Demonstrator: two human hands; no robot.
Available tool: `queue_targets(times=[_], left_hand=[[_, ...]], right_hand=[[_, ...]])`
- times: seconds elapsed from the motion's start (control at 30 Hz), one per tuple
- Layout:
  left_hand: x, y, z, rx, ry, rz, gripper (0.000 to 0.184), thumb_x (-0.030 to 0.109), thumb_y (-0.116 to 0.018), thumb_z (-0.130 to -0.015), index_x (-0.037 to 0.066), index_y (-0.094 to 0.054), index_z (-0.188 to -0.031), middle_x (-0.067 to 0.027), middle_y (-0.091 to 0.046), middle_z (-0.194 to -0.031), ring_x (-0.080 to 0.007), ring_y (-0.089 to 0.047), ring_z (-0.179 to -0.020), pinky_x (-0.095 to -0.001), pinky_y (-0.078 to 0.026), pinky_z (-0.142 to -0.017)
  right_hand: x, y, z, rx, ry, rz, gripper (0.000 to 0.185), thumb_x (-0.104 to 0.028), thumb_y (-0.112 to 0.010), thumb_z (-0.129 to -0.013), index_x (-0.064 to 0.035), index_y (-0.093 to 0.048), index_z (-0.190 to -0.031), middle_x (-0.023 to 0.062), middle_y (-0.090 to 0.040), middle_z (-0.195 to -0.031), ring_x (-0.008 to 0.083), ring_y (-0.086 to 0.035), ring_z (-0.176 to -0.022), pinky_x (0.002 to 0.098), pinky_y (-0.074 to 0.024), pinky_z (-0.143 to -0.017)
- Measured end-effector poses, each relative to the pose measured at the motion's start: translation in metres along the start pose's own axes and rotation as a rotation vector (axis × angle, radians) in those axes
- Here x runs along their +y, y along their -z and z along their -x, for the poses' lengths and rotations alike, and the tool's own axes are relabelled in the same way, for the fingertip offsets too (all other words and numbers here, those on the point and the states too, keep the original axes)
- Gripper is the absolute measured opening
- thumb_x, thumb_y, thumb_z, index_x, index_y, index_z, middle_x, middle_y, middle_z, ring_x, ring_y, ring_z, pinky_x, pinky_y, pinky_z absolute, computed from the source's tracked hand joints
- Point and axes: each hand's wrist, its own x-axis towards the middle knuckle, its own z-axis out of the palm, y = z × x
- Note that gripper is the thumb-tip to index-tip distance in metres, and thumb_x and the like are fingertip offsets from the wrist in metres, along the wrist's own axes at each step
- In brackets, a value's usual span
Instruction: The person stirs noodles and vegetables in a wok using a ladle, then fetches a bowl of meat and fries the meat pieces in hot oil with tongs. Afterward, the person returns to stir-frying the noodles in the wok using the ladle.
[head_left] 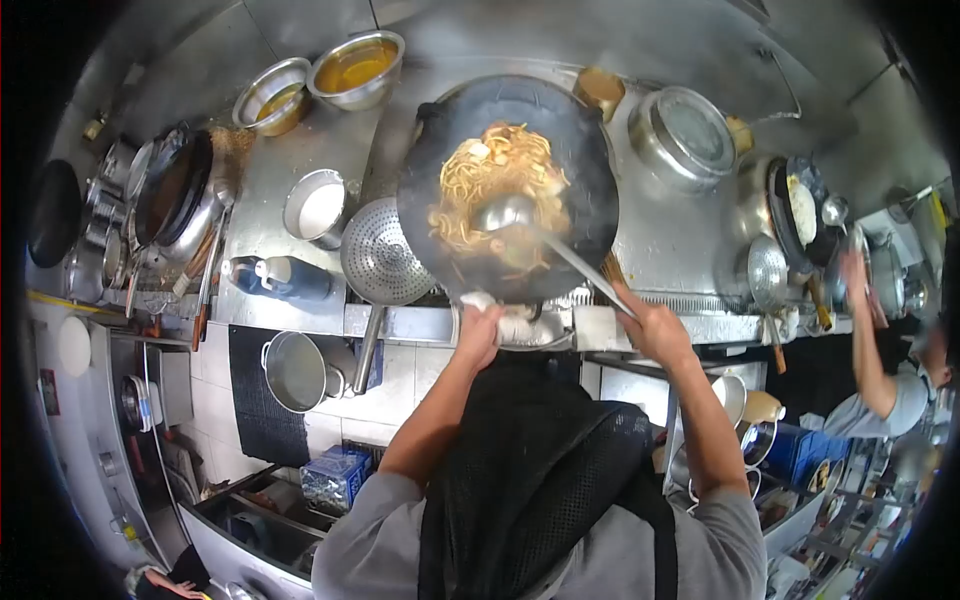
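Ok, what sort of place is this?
Likely a restaurant kitchen: there's a large wok of noodles, a long steel counter, a big perforated strainer and another person farther right.

Commercial kitchen, by the look of it. A big black wok (590,215) is steaming with noodles (495,165) on a stainless-steel bench (285,170) running along a metal wall (480,35). Steel bowls (357,70) are holding amber liquid, and a perforated strainer (385,250) is lying beside the wok. More pans (175,190) are crowding the left end (well beyond one household's worth). A co-worker (880,400) is standing at the same cooking line, far right.
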Motion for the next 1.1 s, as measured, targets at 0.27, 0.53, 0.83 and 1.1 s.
queue_targets(times=[0.27, 0.53, 0.83, 1.1], left_hand=[[-0.009, -0.002, -0.015, 0.087, 0.026, 0.043, 0.024, 0.001, -0.059, -0.089, -0.003, -0.05, -0.111, -0.0144, -0.061, -0.103, -0.027, -0.067, -0.084, -0.043, -0.06, -0.074], [0.046, -0.048, -0.007, 0.072, 0.041, 0.002, 0.014, 0.007, -0.058, -0.09, -0.006, -0.057, -0.094, -0.0142, -0.064, -0.089, -0.0254, -0.069, -0.074, -0.0418, -0.059, -0.068], [0.003, 0.001, 0.023, 0.134, 0.044, -0.091, 0.025, 0.005, -0.06, -0.091, -0.005, -0.054, -0.114, -0.0147, -0.062, -0.108, -0.0247, -0.067, -0.095, -0.0409, -0.057, -0.081], [-0.035, 0.049, 0.021, 0.079, 0.129, -0.282, 0.033, 0.003, -0.063, -0.09, -0.002, -0.05, -0.12, -0.0147, -0.062, -0.109, -0.0278, -0.069, -0.1, -0.0405, -0.059, -0.08]], right_hand=[[-0.006, 0.054, 0.027, -0.027, -0.125, -0.156, 0.048, -0.03, -0.06, -0.101, -0.0157, -0.053, -0.146, 0.0252, -0.069, -0.085, 0.0395, -0.068, -0.072, 0.0467, -0.0548, -0.072], [-0.042, 0.134, 0.046, -0.409, -0.258, -0.297, 0.048, -0.027, -0.06, -0.103, -0.0117, -0.053, -0.147, 0.0128, -0.069, -0.085, 0.0227, -0.064, -0.069, 0.0361, -0.0526, -0.069], [-0.055, 0.154, 0.039, -0.495, -0.25, -0.197, 0.046, -0.023, -0.062, -0.1, -0.0062, -0.056, -0.142, 0.0257, -0.069, -0.114, 0.0391, -0.069, -0.101, 0.0386, -0.051, -0.091], [-0.022, 0.092, 0.025, -0.282, -0.064, -0.158, 0.045, -0.027, -0.058, -0.1, -0.0094, -0.055, -0.142, 0.0272, -0.069, -0.104, 0.0452, -0.067, -0.094, 0.0474, -0.0518, -0.086]])
